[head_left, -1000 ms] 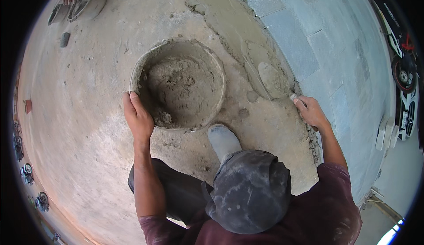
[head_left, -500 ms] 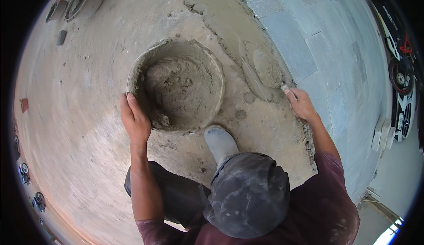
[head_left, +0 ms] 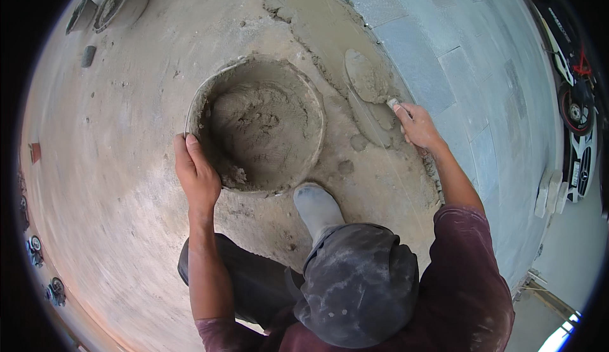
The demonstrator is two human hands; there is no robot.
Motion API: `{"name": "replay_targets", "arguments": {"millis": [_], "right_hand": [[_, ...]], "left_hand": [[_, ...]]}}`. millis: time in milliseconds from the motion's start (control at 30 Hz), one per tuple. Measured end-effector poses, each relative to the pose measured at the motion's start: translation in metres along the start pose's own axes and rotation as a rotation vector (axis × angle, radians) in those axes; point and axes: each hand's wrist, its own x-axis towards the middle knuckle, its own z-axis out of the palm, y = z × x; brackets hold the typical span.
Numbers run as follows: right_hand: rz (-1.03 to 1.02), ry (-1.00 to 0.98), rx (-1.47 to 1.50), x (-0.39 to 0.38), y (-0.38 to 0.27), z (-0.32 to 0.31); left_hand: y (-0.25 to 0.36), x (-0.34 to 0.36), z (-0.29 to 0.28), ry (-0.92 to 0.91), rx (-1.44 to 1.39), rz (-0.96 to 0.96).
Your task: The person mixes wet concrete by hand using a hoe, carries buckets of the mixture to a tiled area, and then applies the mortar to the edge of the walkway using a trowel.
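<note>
My left hand [head_left: 198, 173] grips the near left rim of a round bucket [head_left: 319, 130], its thumb over the edge. Wet grey mortar [head_left: 266, 120] fills part of the bucket, with a rough, lumpy surface. In my right hand [head_left: 415, 125] is the handle of a trowel [head_left: 368, 76]. The trowel's rounded blade carries grey mortar and lies over the strip of wet mortar [head_left: 323, 19] that runs beside the paving. My right fingers are wrapped round the handle, and the blade's underside is hidden.
Grey paving slabs [head_left: 412, 41] extend along the right. A light boot [head_left: 317, 206] stands just below the bucket. Two more buckets [head_left: 124, 6] and a small dark block [head_left: 88, 56] are at the far left. A parked motorcycle [head_left: 574, 92] and white car [head_left: 580, 168] are at the right edge.
My right hand has moved up and left, carrying the trowel blade a little left over the mortar strip. The bucket has shifted very slightly right, with my left hand still on its rim.
</note>
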Motion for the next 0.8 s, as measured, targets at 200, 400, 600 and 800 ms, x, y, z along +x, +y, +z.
{"name": "replay_targets", "arguments": {"millis": [200,400,600,800], "right_hand": [[-0.216,-0.142,-0.412,-0.045,0.043,-0.021],[-0.116,-0.008,-0.26,-0.083,0.047,-0.053],[-0.023,0.01,-0.04,0.008,0.004,-0.02],[-0.288,-0.031,-0.289,0.0,0.065,-0.008]], "left_hand": [[-0.013,-0.005,-0.017,-0.001,0.059,-0.122],[-0.019,-0.004,-0.024,-0.011,-0.025,-0.086],[-0.012,-0.001,-0.002,0.014,0.0,-0.076],[-0.02,-0.003,-0.01,0.004,0.044,-0.1]]}}
